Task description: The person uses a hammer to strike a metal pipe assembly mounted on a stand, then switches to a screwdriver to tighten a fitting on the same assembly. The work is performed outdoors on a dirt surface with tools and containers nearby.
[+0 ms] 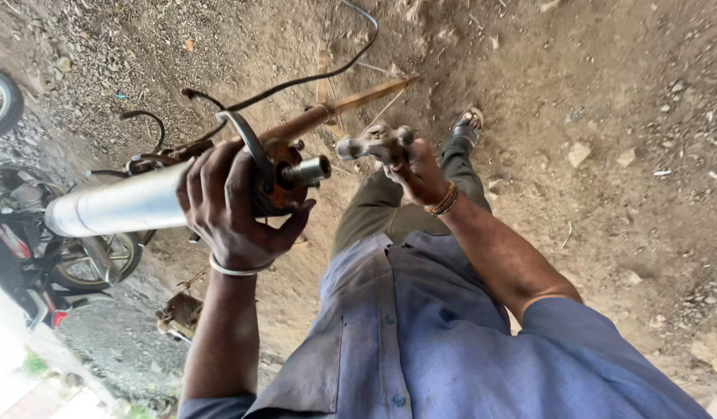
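Dirt ground; left hand clenched around silver tube lying crosswise, right hand perhaps gripping metal fitting.

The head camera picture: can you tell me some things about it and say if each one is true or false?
1. The left hand grips a long silver tube at its rusty end. True.
2. The right hand is empty. False: it holds a small grey metal part.
3. The ground is smooth tile. False: it is bare dirt with scattered stones.
4. The person wears a blue shirt. True.
5. A motorbike stands off by the picture's left edge. True.
6. The metal part touches the stub at the tube's end. False: a small gap shows between them.
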Action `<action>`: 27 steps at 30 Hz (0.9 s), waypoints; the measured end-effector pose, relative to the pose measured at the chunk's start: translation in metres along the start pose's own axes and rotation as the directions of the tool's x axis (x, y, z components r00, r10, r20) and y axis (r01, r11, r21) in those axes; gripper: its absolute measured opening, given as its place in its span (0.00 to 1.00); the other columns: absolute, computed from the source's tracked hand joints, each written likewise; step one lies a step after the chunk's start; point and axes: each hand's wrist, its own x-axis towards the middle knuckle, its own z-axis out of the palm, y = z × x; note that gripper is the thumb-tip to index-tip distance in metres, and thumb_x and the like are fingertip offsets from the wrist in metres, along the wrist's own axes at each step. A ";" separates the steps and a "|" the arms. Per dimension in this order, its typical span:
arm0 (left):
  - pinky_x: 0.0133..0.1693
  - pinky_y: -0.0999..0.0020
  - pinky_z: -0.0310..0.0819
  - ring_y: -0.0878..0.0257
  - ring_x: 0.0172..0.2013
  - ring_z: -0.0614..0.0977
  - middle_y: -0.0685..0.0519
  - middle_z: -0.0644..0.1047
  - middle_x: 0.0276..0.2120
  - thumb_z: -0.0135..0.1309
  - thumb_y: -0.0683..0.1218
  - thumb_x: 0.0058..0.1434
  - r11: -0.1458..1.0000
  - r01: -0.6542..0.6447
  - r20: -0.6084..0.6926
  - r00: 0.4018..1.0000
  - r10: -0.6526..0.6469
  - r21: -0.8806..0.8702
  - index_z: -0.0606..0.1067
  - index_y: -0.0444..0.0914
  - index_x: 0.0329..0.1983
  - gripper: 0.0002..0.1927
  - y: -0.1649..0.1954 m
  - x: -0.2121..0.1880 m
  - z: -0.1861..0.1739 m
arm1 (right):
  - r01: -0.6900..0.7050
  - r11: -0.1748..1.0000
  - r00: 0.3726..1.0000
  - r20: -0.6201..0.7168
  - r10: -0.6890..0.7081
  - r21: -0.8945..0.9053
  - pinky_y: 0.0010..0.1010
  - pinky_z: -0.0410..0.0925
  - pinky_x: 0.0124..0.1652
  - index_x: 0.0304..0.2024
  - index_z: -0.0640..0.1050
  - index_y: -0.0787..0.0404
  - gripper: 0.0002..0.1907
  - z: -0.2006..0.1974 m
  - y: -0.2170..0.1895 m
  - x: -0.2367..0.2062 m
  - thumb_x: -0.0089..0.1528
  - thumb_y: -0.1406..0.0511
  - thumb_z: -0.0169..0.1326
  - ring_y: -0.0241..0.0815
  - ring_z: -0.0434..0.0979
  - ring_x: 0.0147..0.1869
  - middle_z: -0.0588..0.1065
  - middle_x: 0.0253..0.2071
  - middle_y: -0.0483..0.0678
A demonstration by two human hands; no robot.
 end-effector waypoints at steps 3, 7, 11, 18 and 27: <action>0.64 0.44 0.67 0.44 0.58 0.77 0.43 0.74 0.58 0.68 0.62 0.61 0.999 -0.038 0.027 0.999 0.038 -0.003 0.70 0.38 0.63 0.36 0.000 -0.003 -0.001 | 0.000 1.000 0.998 -0.069 0.001 0.014 0.24 0.64 0.22 0.56 0.72 0.68 0.37 0.021 0.008 -0.019 0.72 0.40 0.38 0.28 0.64 0.23 0.68 0.27 0.40; 0.59 0.47 0.67 0.46 0.57 0.77 0.44 0.74 0.58 0.72 0.60 0.59 0.997 -0.070 0.063 0.996 0.070 -0.012 0.70 0.40 0.63 0.37 -0.003 -0.008 -0.005 | 0.004 0.995 0.993 -0.114 0.008 0.100 0.26 0.65 0.26 0.51 0.75 0.64 0.34 0.055 0.017 -0.032 0.74 0.40 0.37 0.30 0.67 0.26 0.68 0.27 0.40; 0.60 0.47 0.67 0.46 0.55 0.76 0.45 0.74 0.57 0.74 0.61 0.56 0.992 -0.122 0.095 0.988 0.124 -0.028 0.68 0.39 0.66 0.42 -0.009 -0.015 -0.009 | 0.082 0.996 0.972 -0.220 -0.076 0.019 0.26 0.65 0.27 0.51 0.73 0.66 0.34 0.079 0.022 -0.035 0.75 0.42 0.37 0.31 0.68 0.27 0.68 0.28 0.42; 0.58 0.49 0.68 0.47 0.53 0.76 0.45 0.74 0.55 0.72 0.60 0.57 0.988 -0.150 0.062 0.987 0.147 0.041 0.67 0.39 0.66 0.41 -0.014 -0.035 -0.008 | 0.008 0.977 0.941 -0.332 0.064 0.211 0.23 0.62 0.25 0.46 0.72 0.64 0.30 0.104 0.019 -0.047 0.72 0.42 0.42 0.28 0.66 0.27 0.67 0.27 0.38; 0.61 0.46 0.69 0.47 0.53 0.77 0.43 0.73 0.55 0.72 0.61 0.60 0.972 -0.236 0.076 0.969 0.237 -0.010 0.61 0.37 0.70 0.46 -0.030 -0.044 -0.013 | 0.147 0.920 0.943 -0.332 -0.019 0.364 0.20 0.59 0.20 0.41 0.72 0.60 0.25 0.119 0.027 -0.070 0.70 0.45 0.48 0.25 0.62 0.20 0.67 0.22 0.36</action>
